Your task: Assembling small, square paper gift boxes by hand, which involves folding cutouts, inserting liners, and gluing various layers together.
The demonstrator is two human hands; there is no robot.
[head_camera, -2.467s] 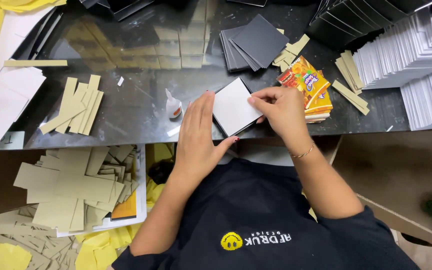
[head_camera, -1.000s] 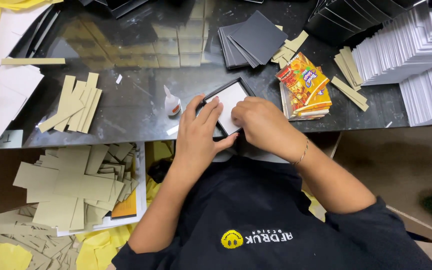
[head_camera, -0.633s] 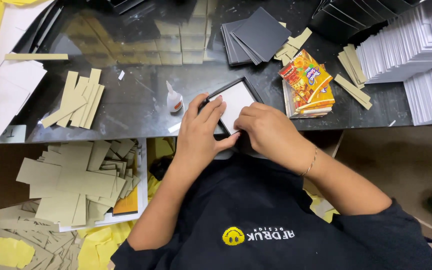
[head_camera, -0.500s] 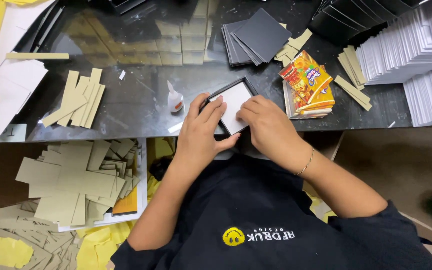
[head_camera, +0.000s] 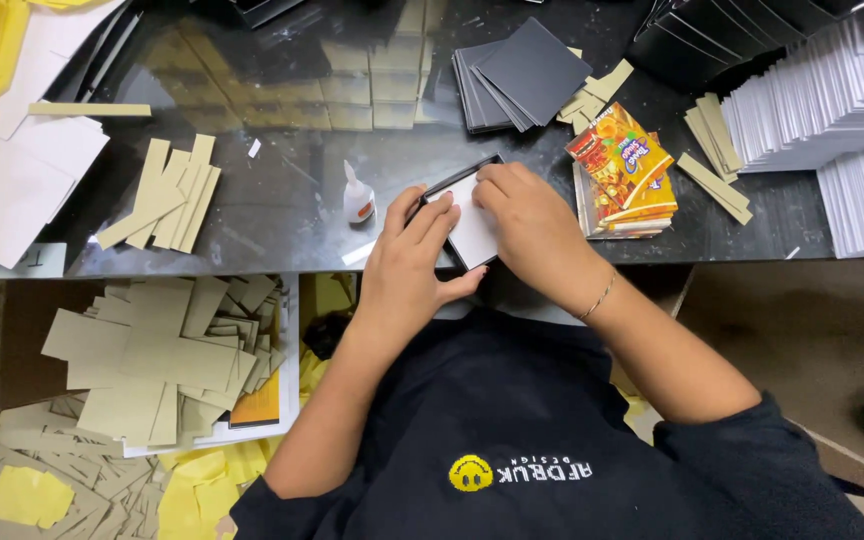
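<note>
- The left hand [head_camera: 414, 262] lies flat on a small white card with a black border [head_camera: 470, 222], fingers spread and pressing on its left part, thumb hooked at the near edge.
- The right hand [head_camera: 534, 228] curls over the card's right side, fingertips pushing down on the top right corner (a thin bracelet shows at the wrist).
- The card rests on the dark glossy table [head_camera: 292, 200], at its near edge and right in front of the person.
- A small white glue bottle [head_camera: 357, 195] stands just left of the card, near the left hand but apart from it.
- Beyond the card lies a fanned pile of dark grey squares [head_camera: 522, 72], with a few tan strips [head_camera: 592, 95] tucked against its right side.
- A stack of colourful printed packets [head_camera: 624, 172] sits just beside the right hand.
- At the far right, long rows of white sheets [head_camera: 832, 100] stand on edge, packed close; more tan strips [head_camera: 714, 158] lie between them and the packets.
- On the table's left, a loose bundle of tan cardboard strips [head_camera: 164, 195] lies near a pile of white sheets [head_camera: 37, 185].
- Below the table edge, a shallow white tray [head_camera: 290, 390] holds a heap of cut tan cardboard pieces [head_camera: 152, 355] (whether it has walls I cannot tell), with yellow paper scraps [head_camera: 27, 495] scattered around it.
</note>
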